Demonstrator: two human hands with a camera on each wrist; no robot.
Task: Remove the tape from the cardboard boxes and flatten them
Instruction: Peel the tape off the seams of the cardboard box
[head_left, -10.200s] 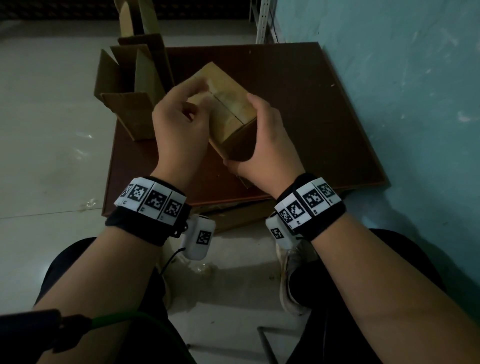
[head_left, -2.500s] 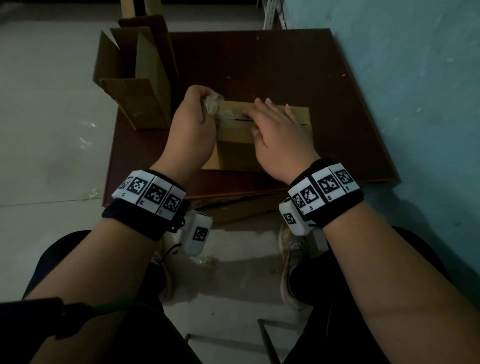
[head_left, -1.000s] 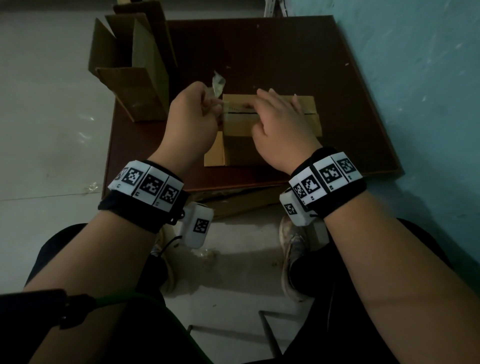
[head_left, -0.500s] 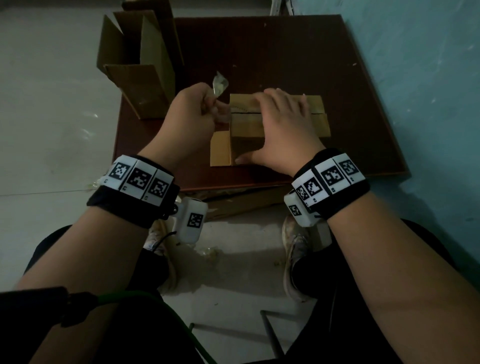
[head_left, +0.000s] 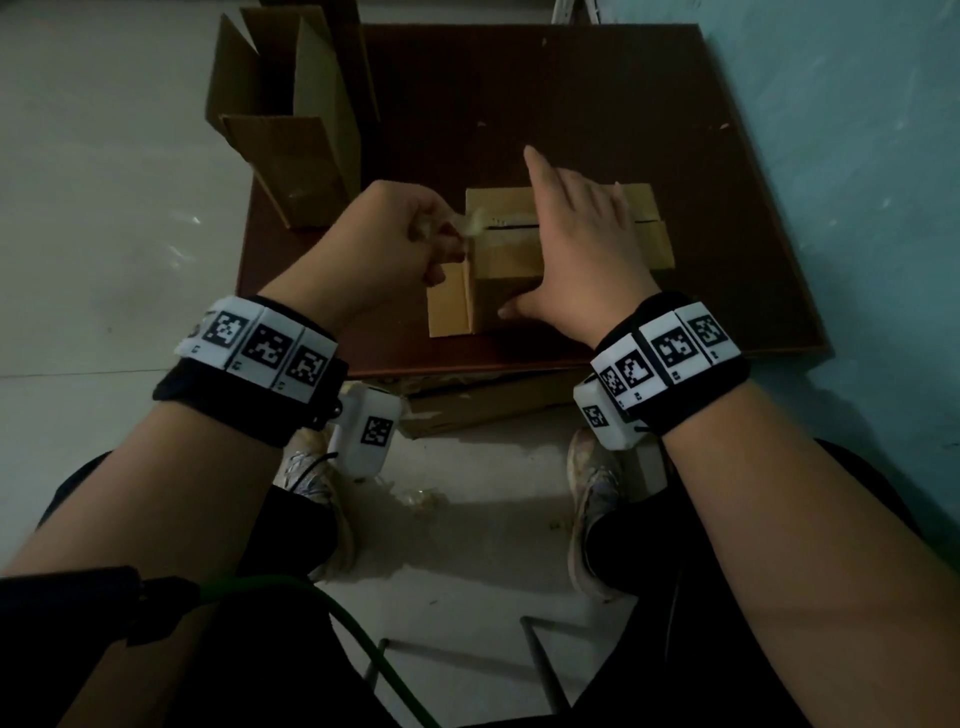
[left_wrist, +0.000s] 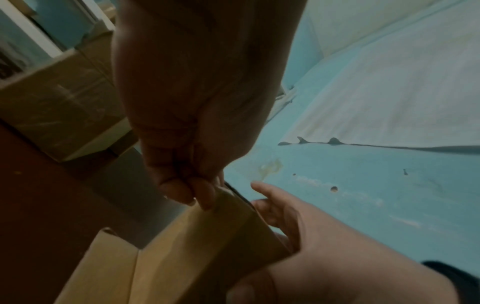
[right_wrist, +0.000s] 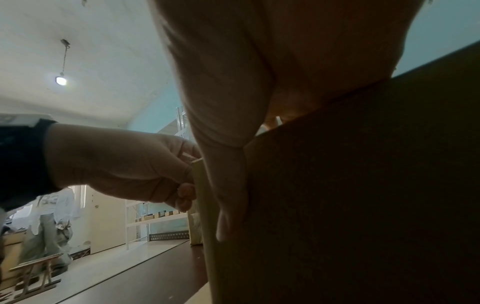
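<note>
A small cardboard box (head_left: 498, 260) stands on the dark brown board (head_left: 597, 104), one side flap (head_left: 449, 306) folded out to the left. My right hand (head_left: 582, 244) lies flat on the box top with straight fingers, thumb down the front face. My left hand (head_left: 400, 234) pinches a strip of clear tape (head_left: 467, 226) at the box's top left edge. In the left wrist view the fingertips (left_wrist: 192, 195) pinch just above the box (left_wrist: 197, 242). In the right wrist view the thumb (right_wrist: 226, 195) lies against the box wall (right_wrist: 363, 195).
An opened cardboard box (head_left: 291, 119) stands upright at the board's back left corner. Flattened cardboard (head_left: 488, 400) lies under the board's front edge. A teal wall (head_left: 857, 156) runs along the right. A person (right_wrist: 49, 222) stands far off in the right wrist view.
My right hand has spread flatter across the box top, fingers reaching farther back. My left hand has dropped, pulling the tape from above the box down to its top left edge.
</note>
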